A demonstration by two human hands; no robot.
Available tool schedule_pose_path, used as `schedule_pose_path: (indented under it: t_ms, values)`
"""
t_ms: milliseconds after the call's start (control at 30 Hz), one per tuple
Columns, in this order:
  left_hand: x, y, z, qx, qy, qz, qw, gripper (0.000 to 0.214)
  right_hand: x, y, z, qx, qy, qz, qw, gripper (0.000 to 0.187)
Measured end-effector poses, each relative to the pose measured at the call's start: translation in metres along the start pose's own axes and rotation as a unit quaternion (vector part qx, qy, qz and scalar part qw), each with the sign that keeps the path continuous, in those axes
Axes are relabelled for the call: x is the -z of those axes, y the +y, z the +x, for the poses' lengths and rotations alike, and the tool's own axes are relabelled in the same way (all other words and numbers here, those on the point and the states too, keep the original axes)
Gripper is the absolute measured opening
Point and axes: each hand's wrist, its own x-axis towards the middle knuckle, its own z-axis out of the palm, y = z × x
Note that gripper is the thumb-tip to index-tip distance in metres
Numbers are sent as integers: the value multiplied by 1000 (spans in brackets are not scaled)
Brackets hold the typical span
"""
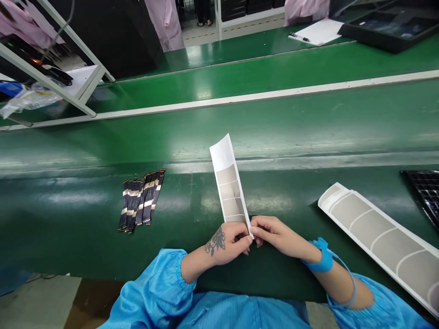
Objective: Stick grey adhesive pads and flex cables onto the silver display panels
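Note:
A narrow white strip with grey sticker patches (229, 187) rises from my hands, its far end curling up off the green bench. My left hand (226, 242), with a tattoo on its back, is closed around the near end of this strip. At the same corner, my right hand (274, 235) pinches the strip's edge between thumb and fingertips. A blue wrist strap (322, 258) circles my right wrist. To the left lies a fanned pile of dark flex cables (140, 198) with gold bands. Over on the right rests a stack of wider sticker sheets (377, 228) with large grey patches.
A black gridded tray (425, 192) sits at the right edge. Across the bench runs a white rail (219, 101). Beyond it are white paper (318, 32) with a pen and a black tray (391, 27). A white metal frame (75, 87) stands at upper left. People in pink stand behind.

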Motion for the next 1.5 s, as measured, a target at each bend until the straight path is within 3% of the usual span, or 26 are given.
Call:
schedule_pose_path:
  t_ms: [233, 433, 600, 1000, 1333, 1500]
  values:
    - [4, 0, 1, -6, -51, -90, 995, 38, 5, 3, -1, -31, -38, 58, 997, 48]
    - [4, -2, 1, -7, -8, -135, 991, 45, 5, 2, 0, -40, -28, 90, 995, 47]
    - [4, -4, 2, -2, -14, -170, 985, 47, 6, -1, -1, -42, -14, 85, 995, 46]
    - [5, -2, 4, -37, 9, -125, 991, 30, 13, -6, -3, -35, 24, 10, 999, 45]
    - [7, -1, 4, -64, 23, -90, 994, 24, 18, -3, -2, -49, 38, -40, 997, 34]
    - [13, 4, -2, -112, -7, -60, 992, 33, 22, -2, -2, 17, 85, -76, 993, 37]
